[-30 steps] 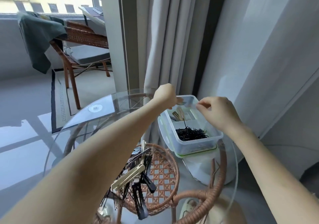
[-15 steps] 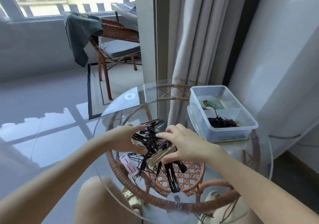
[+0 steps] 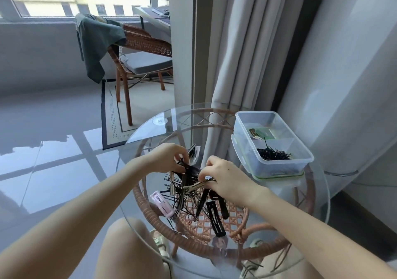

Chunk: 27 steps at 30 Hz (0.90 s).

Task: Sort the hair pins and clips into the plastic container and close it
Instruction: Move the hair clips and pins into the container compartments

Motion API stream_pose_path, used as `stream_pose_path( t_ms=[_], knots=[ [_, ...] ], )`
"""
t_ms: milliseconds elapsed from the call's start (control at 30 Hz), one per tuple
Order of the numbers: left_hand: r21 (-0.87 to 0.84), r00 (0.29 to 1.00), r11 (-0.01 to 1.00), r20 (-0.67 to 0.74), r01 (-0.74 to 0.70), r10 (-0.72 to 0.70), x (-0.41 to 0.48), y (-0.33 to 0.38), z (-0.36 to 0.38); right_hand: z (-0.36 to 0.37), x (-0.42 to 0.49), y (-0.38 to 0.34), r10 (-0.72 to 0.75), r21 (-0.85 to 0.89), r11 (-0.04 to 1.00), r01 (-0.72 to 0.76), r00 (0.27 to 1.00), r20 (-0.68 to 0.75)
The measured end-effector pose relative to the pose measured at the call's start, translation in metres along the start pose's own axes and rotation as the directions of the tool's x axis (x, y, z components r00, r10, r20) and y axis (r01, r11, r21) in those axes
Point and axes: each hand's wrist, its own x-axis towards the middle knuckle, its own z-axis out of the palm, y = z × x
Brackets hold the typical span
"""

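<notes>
Back from the container [image 3: 277, 168] at 2 o'clock, both hands are digging into the pile [image 3: 189, 199] on the table [image 3: 150, 149], the left hand [image 3: 169, 160] grip pinching black pins [image 3: 186, 167], the right hand [image 3: 225, 179] grip pinching a gold clip [image 3: 196, 185], so another load is likely starting

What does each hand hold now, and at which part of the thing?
The right hand pinches a gold-coloured clip at one end. The left hand pinches black clips; at which part cannot be told.
</notes>
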Motion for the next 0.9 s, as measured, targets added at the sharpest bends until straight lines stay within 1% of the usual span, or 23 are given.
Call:
stream_pose_path(
  t_ms=[167,267,333,433,500,567,667,733,800,833,867,900],
  knots=[
    [-0.068,0.999,0.998,-0.045,0.018,-0.021,0.003,-0.002,-0.001,-0.015,-0.005,0.003,0.015,0.078,0.997,-0.005,0.993,-0.117],
    [-0.095,0.997,0.995,-0.076,0.023,-0.031,0.001,-0.001,-0.001,-0.039,-0.01,0.009,0.049,0.153,0.988,-0.014,0.973,-0.227],
    [-0.087,0.996,0.996,-0.083,0.036,-0.043,0.001,-0.001,-0.002,-0.06,-0.014,0.016,0.103,0.246,0.969,-0.022,0.942,-0.321],
    [-0.07,0.993,0.997,-0.104,0.045,-0.052,-0.001,0.002,-0.011,-0.095,-0.013,0.038,0.23,0.381,0.922,-0.066,0.885,-0.405],
    [-0.047,0.989,0.998,-0.139,0.044,-0.05,-0.001,0.004,-0.021,-0.114,-0.005,0.061,0.301,0.378,0.917,-0.126,0.84,-0.451],
    [-0.039,0.982,0.998,-0.178,0.05,-0.056,-0.001,0.008,-0.035,-0.124,0.008,0.085,0.343,0.314,0.927,-0.206,0.803,-0.487],
    [-0.091,0.974,0.995,-0.221,0.037,-0.056,0.002,0.019,-0.06,-0.122,0.027,0.114,0.411,0.236,0.911,-0.338,0.789,-0.457],
    [-0.109,0.971,0.994,-0.237,0.011,-0.037,0.007,0.032,-0.075,-0.113,0.037,0.128,0.45,0.168,0.893,-0.417,0.815,-0.365],
    [-0.13,0.965,0.991,-0.261,-0.023,-0.012,0.016,0.047,-0.089,-0.106,0.041,0.135,0.459,0.087,0.887,-0.453,0.852,-0.25],
    [-0.149,0.96,0.988,-0.28,-0.041,-0.002,0.021,0.054,-0.094,-0.103,0.041,0.138,0.454,0.057,0.89,-0.453,0.864,-0.217],
    [-0.164,0.953,0.985,-0.301,-0.061,0.009,0.027,0.063,-0.098,-0.102,0.04,0.139,0.45,0.034,0.89,-0.454,0.868,-0.211],
    [-0.172,0.946,0.982,-0.325,-0.081,0.021,0.034,0.072,-0.1,-0.103,0.039,0.14,0.449,0.023,0.889,-0.457,0.861,-0.238]
  ],
)
